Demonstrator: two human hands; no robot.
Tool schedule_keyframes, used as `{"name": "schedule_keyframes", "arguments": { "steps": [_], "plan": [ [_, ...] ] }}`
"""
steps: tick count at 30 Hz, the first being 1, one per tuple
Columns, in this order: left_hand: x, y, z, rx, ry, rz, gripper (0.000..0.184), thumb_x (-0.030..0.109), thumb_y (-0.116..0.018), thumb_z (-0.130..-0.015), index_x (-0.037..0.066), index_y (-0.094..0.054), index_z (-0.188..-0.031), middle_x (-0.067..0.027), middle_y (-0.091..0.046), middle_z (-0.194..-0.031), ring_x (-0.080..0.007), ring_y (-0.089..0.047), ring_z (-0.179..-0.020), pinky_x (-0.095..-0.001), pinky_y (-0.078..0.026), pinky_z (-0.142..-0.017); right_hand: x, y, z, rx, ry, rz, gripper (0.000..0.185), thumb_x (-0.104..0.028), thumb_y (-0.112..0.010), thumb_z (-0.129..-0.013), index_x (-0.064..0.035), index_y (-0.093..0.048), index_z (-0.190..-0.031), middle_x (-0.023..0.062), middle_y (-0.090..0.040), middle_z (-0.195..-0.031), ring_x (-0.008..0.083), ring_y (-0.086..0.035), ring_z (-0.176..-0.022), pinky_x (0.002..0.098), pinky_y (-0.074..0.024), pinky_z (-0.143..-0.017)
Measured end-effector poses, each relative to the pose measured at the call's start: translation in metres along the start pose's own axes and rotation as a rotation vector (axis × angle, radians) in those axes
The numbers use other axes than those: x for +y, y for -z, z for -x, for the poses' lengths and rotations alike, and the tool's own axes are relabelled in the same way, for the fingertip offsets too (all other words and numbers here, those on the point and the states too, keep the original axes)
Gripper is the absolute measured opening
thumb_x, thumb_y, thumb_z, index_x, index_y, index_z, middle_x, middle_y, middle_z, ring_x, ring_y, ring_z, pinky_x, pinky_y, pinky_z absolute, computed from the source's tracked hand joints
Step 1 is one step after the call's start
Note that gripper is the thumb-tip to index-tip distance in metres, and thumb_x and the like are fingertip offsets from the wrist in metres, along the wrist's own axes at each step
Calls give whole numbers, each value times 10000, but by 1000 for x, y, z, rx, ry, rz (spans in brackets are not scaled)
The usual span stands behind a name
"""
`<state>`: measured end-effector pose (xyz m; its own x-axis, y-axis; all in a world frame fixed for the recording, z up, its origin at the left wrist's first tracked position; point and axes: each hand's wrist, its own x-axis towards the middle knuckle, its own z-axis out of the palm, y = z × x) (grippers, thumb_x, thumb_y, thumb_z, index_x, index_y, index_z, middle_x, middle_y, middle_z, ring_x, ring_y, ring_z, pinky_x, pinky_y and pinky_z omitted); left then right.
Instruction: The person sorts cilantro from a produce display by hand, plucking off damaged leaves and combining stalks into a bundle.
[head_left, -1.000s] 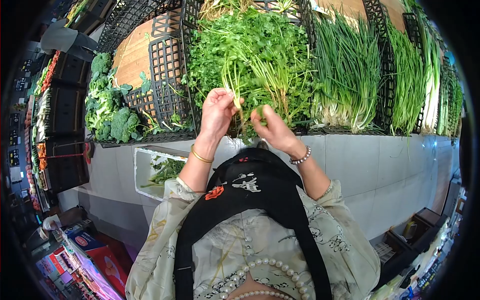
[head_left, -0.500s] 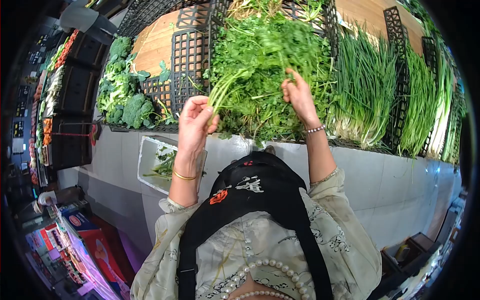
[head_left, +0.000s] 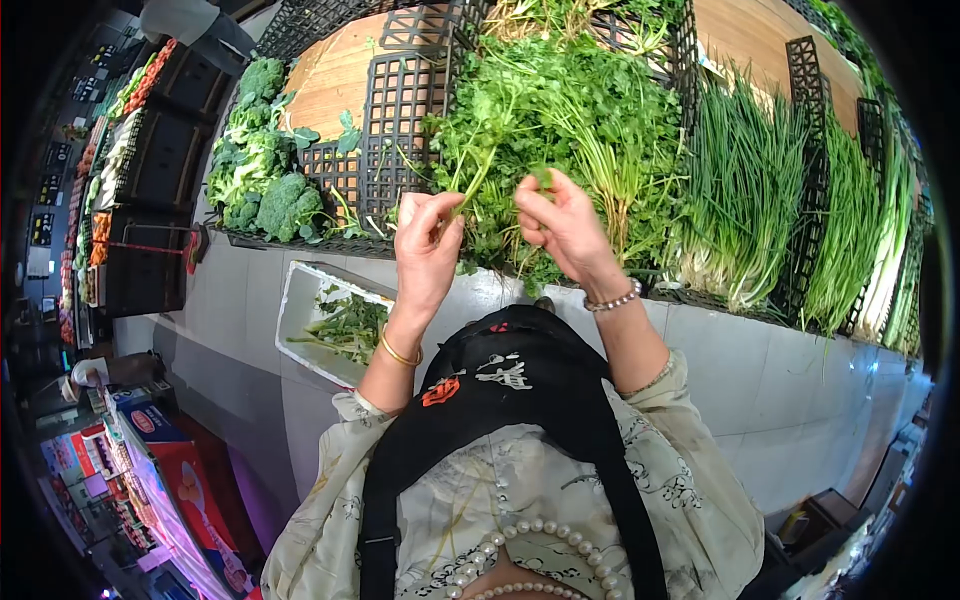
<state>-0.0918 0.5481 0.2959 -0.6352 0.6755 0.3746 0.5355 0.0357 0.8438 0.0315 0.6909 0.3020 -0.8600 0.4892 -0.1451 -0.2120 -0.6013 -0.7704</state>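
My left hand (head_left: 428,252) is closed around the stems of a coriander sprig (head_left: 482,172), whose leaves point up and away over the display. Just to its right, my right hand (head_left: 565,225) pinches a small green leaf (head_left: 542,177) between thumb and fingers. The two hands are close together but apart. Beneath and beyond them spreads a heap of loose coriander (head_left: 540,80). To the right of my right hand, a bunch of coriander stems (head_left: 615,180) lies on the heap, pale root ends toward me.
Broccoli (head_left: 290,207) and a black plastic crate (head_left: 395,130) are to the left. Spring onions (head_left: 740,190) fill the right side. A white foam box (head_left: 290,330) with green trimmings stands on the floor (head_left: 220,300). Another person (head_left: 185,20) is at far upper left.
My right hand has come left and down, off the heap toward my left hand, and now pinches a leaf. A stem bunch shows on the heap where it was. The view has shifted slightly.
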Motion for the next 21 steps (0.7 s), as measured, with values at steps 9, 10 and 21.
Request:
{"name": "schedule_keyframes", "arguments": {
  "steps": [9, 10, 21],
  "plan": [
    [4, -20, 4, 20, -27, -12, 257, -92, -629, -789, 28, -630, -1017, -60, -475, -928, -154, -506, -770, -267, -449, -660, 15, -6, -10, 145, 36, 1, 120, -95, -584, -926, -48, -477, -950, 19, -530, -803, 41, -423, -575, 194, -331, -462],
    [-2, -21, 5, 13, 52, 98, 260, -88, -626, -801, 24, -611, -1035, -55, -474, -942, -143, -510, -777, -261, -457, -668, 15, -7, -8, 166, 36, 7, 115, -101, -576, -931, -43, -476, -931, 25, -538, -798, 38, -415, -570, 198, -331, -462],
    [-10, -22, -4, -176, 807, 1140, 187, 18, -585, -893, 37, -526, -1069, -83, -619, -903, -190, -623, -804, -299, -508, -665, 19, 9, -7, 180, 44, 43, 90, -100, -572, -935, -30, -526, -967, -3, -532, -788, 34, -426, -591, 185, -355, -487]
  ]
}}
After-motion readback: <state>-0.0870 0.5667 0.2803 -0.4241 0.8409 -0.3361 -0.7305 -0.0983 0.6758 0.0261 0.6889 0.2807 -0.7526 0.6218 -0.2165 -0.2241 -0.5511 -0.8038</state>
